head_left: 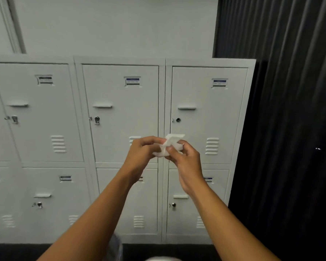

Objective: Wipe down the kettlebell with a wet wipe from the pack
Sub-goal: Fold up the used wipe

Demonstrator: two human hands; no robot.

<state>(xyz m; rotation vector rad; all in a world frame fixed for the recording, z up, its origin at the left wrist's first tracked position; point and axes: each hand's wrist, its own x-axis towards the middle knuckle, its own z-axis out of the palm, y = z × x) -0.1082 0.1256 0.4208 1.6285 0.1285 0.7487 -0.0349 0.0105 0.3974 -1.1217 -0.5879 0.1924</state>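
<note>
Pale grey lockers [120,113] in two rows fill the background, each door with a label, a handle, a lock and vents; a dark curtain [290,91] hangs to their right. Both bare arms reach forward in front of the lockers. A white wipe [169,146], crumpled and partly folded, is pinched between the left hand [142,153] and the right hand [184,159], fingers of both closed on it at chest height.
</note>
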